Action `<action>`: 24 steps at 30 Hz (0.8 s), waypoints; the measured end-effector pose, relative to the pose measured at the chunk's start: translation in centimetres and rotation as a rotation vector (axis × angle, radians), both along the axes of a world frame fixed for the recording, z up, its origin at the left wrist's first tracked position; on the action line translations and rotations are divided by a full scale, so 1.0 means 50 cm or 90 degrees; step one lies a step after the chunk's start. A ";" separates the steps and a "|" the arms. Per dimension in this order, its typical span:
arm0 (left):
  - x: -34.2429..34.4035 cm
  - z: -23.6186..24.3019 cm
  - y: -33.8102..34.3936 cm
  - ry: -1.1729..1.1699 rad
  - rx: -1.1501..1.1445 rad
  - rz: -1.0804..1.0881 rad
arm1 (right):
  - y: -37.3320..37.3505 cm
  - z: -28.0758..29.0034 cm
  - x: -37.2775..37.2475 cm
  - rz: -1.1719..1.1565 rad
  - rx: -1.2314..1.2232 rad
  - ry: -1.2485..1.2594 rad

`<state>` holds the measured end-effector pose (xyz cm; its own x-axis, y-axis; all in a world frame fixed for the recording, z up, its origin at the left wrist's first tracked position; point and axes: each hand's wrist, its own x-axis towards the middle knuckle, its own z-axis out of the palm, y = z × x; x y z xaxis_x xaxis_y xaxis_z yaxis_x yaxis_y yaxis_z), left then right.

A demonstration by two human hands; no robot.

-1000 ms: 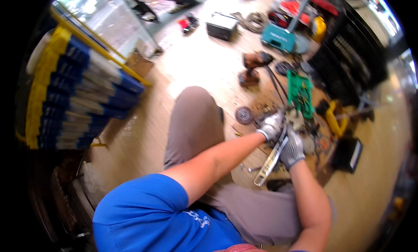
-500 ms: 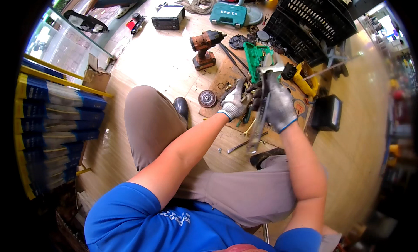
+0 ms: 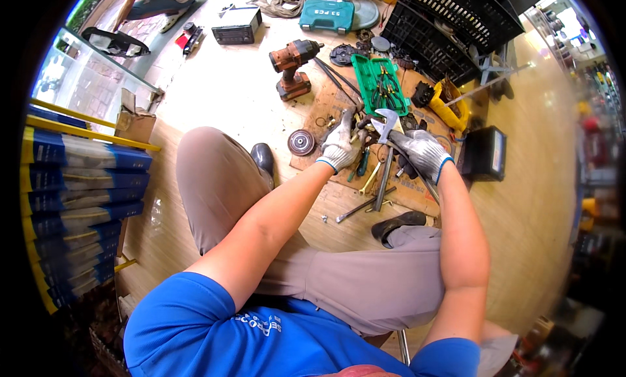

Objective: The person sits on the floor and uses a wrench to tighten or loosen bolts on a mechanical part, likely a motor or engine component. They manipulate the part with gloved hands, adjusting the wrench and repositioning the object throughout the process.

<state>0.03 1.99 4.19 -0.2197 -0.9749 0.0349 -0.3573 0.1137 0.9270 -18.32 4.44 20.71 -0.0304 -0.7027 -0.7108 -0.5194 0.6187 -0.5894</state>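
Observation:
In gray work gloves, my right hand (image 3: 422, 150) is closed on a large adjustable wrench (image 3: 385, 119), its silver jaws tilted toward the middle. My left hand (image 3: 342, 142) is curled at small dark metal parts left of the wrench head; what it grips is unclear. An open green case of pliers (image 3: 366, 76) lies beyond them. A round metal disc (image 3: 301, 142) sits left of my left hand. Bars, wrenches and screwdrivers (image 3: 361, 162) lie on a stained cardboard sheet (image 3: 414, 201) under my hands.
An orange-black impact driver (image 3: 293, 85), teal tool case (image 3: 326, 15), black box (image 3: 235, 33), black crates (image 3: 450, 28), yellow tool body (image 3: 456, 116) and black box at right (image 3: 482, 155) surround the work. Yellow-blue stacked goods (image 3: 85, 175) stand left. A person's legs (image 3: 153, 5) show outside.
My right hand first rose with the wrench, turning it, and is now lower and further right, the jaws pointing left. My left hand stays near the small parts. The view has shifted.

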 end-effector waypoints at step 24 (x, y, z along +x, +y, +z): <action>0.007 0.019 0.002 0.030 0.018 -0.007 | -0.006 -0.038 0.019 -0.015 -0.002 -0.025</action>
